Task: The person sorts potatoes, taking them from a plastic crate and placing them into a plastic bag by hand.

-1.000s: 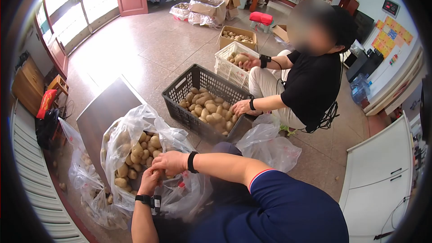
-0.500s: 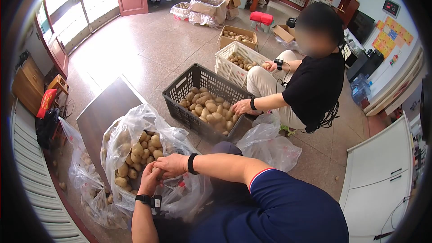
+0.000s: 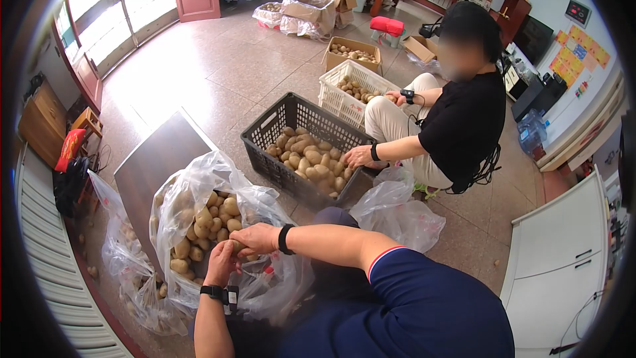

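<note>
Over the near edge of a clear plastic bag (image 3: 255,192), my two hands meet around one potato (image 3: 236,246). My left hand (image 3: 222,264) has its fingers curled against the potato's near side. From the right, my right hand (image 3: 258,238) grips the same potato, with its fingers partly hiding it. Several loose potatoes (image 3: 216,220) lie inside the bag, just beyond my hands. A black plastic crate (image 3: 270,171) with more potatoes stands past the bag, to the right.
A co-worker (image 3: 464,113) sits at right, one hand at the black crate, the other at a white crate (image 3: 341,105). A cardboard box (image 3: 371,65) of potatoes stands behind. Another plastic bag (image 3: 401,219) lies on the floor at right. A dark board (image 3: 156,166) lies beside my bag.
My hands have turned slightly and drawn apart a little, so more of the potato shows between them. The co-worker's pose is nearly the same.
</note>
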The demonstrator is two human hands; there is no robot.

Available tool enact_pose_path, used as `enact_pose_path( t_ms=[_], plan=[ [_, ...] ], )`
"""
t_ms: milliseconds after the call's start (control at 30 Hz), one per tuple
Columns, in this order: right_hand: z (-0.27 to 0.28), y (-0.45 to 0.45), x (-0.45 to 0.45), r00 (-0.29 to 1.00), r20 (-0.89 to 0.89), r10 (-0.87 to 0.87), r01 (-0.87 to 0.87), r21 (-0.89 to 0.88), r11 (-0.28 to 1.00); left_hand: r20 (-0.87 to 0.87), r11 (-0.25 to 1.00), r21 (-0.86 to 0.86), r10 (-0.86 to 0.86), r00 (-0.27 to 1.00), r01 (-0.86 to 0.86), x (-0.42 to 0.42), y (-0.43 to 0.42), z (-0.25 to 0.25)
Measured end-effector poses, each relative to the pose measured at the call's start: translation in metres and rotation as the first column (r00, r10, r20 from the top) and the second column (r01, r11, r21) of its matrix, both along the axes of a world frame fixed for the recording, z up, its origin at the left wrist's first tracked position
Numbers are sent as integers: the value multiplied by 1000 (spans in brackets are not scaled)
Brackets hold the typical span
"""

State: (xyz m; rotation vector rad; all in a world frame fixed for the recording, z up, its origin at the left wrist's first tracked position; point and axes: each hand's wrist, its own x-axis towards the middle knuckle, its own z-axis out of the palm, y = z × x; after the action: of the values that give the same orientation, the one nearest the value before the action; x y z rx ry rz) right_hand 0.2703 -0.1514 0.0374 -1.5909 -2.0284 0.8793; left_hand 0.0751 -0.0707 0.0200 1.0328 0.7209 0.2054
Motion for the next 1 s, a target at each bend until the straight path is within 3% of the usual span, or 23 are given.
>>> enact_pose_path(
  t_ms=[333, 633, 700, 767, 867, 900, 967, 1000],
  plan=[
    [-2, 3, -1, 1000, 3, -19, 19, 52, 998, -16, 998, 48, 36, 999, -35, 3, 0, 1],
    [-7, 16, 15, 959, -22, -281, 282, 67, 957, -69, 987, 71, 147, 987, -142, -2, 9, -10],
    [-6, 19, 24, 913, -140, -383, 396, 85, 914, -78, 984, 84, 162, 984, -155, -3, 9, -10],
    [-5, 23, 34, 892, -141, -429, 445, 123, 887, -94, 982, 93, 174, 980, -166, -4, 10, -11],
    [-15, 32, 52, 738, -445, -507, 625, 168, 762, -103, 979, 100, 190, 976, -180, -4, 11, -11],
    [-11, 32, 57, 738, -446, -507, 625, 168, 763, -103, 979, 100, 190, 976, -180, -5, 11, -12],
    [4, 33, 78, 569, -478, -669, 688, -170, 706, -112, 977, 106, 197, 974, -185, -5, 11, -12],
    [3, 34, 86, 569, -479, -669, 687, -170, 706, -112, 977, 107, 197, 974, -185, -5, 12, -12]
  ],
)
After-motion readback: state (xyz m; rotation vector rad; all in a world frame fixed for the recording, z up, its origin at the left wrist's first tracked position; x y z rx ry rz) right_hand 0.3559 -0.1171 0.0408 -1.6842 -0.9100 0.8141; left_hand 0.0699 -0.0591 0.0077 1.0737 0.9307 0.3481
